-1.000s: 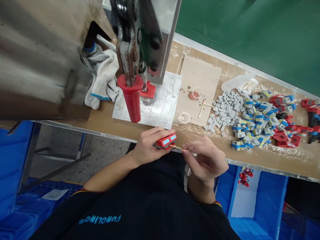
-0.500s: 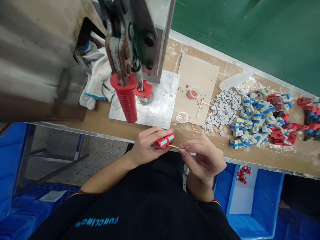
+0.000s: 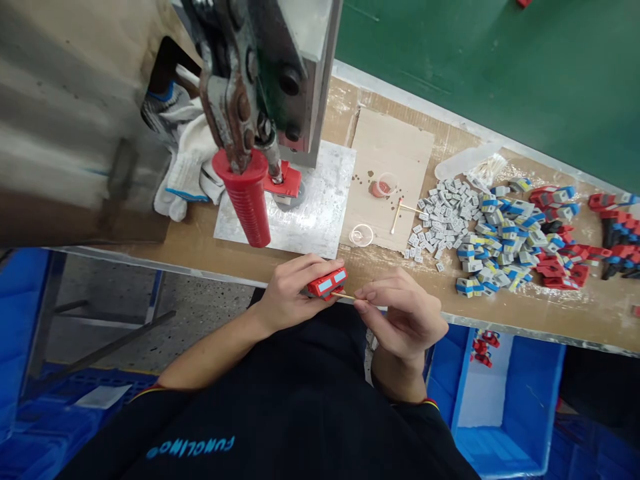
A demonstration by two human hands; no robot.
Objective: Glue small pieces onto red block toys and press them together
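Note:
My left hand (image 3: 290, 288) is closed around a red plastic toy part (image 3: 327, 283) with two pale blue window-like panels, held just off the table's front edge. Between the thumb and fingers of my right hand (image 3: 403, 312) is a thin cotton swab (image 3: 345, 295). Its far end meets the lower side of the red part; the tip itself is hidden. Beyond my hands, a small clear cup (image 3: 389, 183) with reddish liquid stands on a stained cardboard sheet (image 3: 395, 137). A clear round lid (image 3: 361, 235) and used swabs (image 3: 396, 217) lie there too.
A toggle clamp with a red handle (image 3: 245, 203) rises over a metal plate (image 3: 320, 200). White gloves (image 3: 187, 170) lie to its left. Small grey pieces (image 3: 443, 210), blue-and-grey parts (image 3: 505, 237) and red parts (image 3: 563, 270) are heaped at right. A blue bin (image 3: 530, 400) sits below.
The view has shifted slightly, so everything sits a little further left. Both hands keep their holds, and the swab's angle against the red part has changed a little.

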